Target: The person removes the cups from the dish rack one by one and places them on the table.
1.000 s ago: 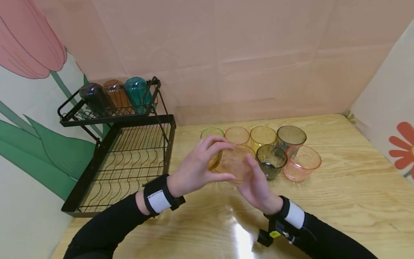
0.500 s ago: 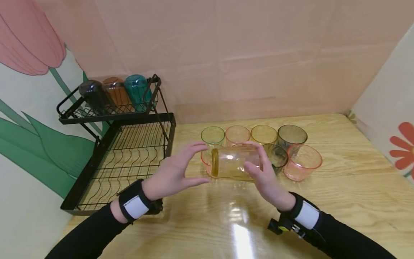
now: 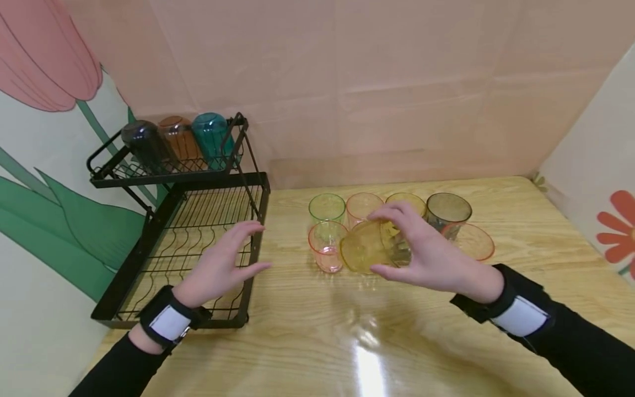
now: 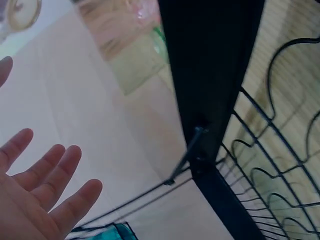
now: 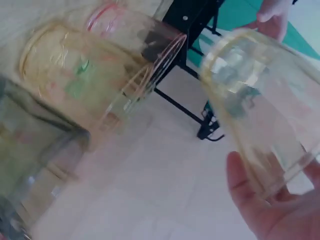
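Note:
A clear amber drinking glass (image 3: 361, 248) hangs tilted above the table, gripped between the thumb and fingers of my right hand (image 3: 429, 251). In the right wrist view the same glass (image 5: 270, 95) rests against the fingers and palm. My left hand (image 3: 218, 264) is over the right side of the black dish rack (image 3: 255, 242), fingers and thumb spread apart with nothing between them. Those spread fingers (image 4: 55, 180) also show beside the rack frame in the left wrist view. The held glass and right hand partly hide glasses behind them.
Green (image 3: 327, 207), pink (image 3: 364, 205), yellow (image 3: 409, 200) and grey (image 3: 448, 212) glasses stand at the back. Two pinkish-red-rimmed glasses flank the held one, left (image 3: 328, 253) and right (image 3: 473, 241). Inverted dark, brown and teal glasses (image 3: 212, 138) sit on the rack's upper tier.
Both hands were at the amber glass; my left hand has let go and moved left to the rack. My right hand has turned, and the glass has swung from lying sideways to a tilt.

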The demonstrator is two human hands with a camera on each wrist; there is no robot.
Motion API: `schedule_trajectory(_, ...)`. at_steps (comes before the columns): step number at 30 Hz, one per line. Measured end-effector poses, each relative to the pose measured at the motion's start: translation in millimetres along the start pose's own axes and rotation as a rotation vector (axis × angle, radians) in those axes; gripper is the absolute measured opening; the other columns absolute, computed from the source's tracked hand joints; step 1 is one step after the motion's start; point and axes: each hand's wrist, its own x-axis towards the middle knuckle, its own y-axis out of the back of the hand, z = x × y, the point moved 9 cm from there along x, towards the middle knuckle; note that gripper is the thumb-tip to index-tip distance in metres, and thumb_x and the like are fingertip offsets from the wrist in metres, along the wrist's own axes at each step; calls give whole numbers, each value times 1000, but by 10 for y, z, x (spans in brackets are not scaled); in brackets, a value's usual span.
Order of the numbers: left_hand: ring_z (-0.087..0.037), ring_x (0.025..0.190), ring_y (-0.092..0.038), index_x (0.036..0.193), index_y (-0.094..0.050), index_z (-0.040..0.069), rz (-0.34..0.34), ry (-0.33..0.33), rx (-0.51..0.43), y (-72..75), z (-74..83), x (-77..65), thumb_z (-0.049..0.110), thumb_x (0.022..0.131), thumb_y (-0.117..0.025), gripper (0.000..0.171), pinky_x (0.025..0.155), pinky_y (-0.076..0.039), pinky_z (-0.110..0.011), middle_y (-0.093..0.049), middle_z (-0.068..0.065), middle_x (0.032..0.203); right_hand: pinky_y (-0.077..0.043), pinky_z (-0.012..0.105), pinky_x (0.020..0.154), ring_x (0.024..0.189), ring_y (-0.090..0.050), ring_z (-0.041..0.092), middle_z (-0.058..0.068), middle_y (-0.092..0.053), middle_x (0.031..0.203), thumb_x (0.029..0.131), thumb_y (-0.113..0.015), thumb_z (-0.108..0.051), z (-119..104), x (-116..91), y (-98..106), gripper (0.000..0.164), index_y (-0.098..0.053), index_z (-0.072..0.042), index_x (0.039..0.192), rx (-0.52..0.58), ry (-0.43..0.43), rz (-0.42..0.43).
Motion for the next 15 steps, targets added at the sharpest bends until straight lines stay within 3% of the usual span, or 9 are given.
schedule_trajectory(3, -30, 126, -47, 136, -46, 4, 5, 30, -9, 15, -63, -58, 33, 84, -78, 67, 99, -43, -47, -47, -15, 139, -50, 39, 80, 105, -52, 21, 7, -45, 124, 83, -75, -43, -103, -8, -137, 67, -46, -11, 134, -86, 80, -58)
schedule_trajectory(6, -29, 127, -46, 135, -47, 5, 7, 40, -22, 25, -100, -105, 33, 85, -77, 65, 100, -42, -47, -46, -14, 140, -53, 33, 70, 96, -54, 18, 7, -47, 122, 79, -77, -45, -163, -53, -365, 69, -48, -12, 133, -147, 114, -163)
schedule_trajectory(10, -30, 128, -45, 135, -47, 7, -6, 34, -22, 6, -113, -125, 32, 85, -77, 64, 100, -42, -48, -45, -14, 141, -51, 28, 61, 92, -51, 14, 5, -47, 120, 73, -80, -47, -160, -119, -685, 75, -50, -17, 135, -215, 90, -331)
schedule_trajectory(15, -32, 129, -41, 134, -49, 8, -43, 49, -7, -41, -118, -119, 34, 84, -77, 63, 100, -41, -52, -42, -15, 143, -51, 29, 63, 92, -50, 15, 4, -46, 117, 72, -80, -47, -134, -114, -905, 75, -50, -17, 134, -243, 79, -429)
